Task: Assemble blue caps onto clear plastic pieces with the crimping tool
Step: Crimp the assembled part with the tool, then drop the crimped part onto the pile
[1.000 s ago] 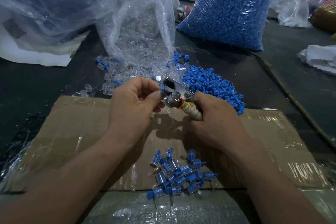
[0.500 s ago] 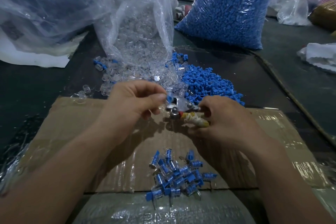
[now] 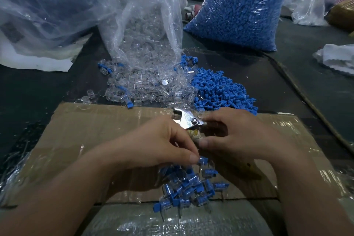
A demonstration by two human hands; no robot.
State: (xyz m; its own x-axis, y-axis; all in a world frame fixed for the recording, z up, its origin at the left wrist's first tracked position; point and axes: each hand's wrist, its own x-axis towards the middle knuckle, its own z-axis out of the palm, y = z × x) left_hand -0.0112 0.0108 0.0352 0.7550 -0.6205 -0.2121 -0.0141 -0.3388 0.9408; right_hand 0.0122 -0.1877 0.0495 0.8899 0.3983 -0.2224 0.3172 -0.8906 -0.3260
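Observation:
My left hand [image 3: 162, 145] pinches one assembled piece [image 3: 202, 160], clear with a blue cap, just above the pile of assembled pieces [image 3: 188, 188] on the cardboard. My right hand [image 3: 235, 136] grips the metal crimping tool [image 3: 186, 120], whose jaws point left over the cardboard; its taped handle is mostly hidden under the fingers. Loose clear plastic pieces [image 3: 143, 86] spill from a clear bag beyond the cardboard. Loose blue caps [image 3: 220, 90] lie heaped to their right.
A taped cardboard sheet [image 3: 95, 130] covers the dark table. The clear bag of clear pieces [image 3: 145, 25] stands behind, a full bag of blue caps [image 3: 241, 7] at back right, a large plastic bag [image 3: 47, 9] at back left, white cloth [image 3: 337, 57] far right.
My left hand has come away from the tool's jaws and moved down toward me with the assembled piece, now over the pile. My right hand has lowered the tool onto the cardboard.

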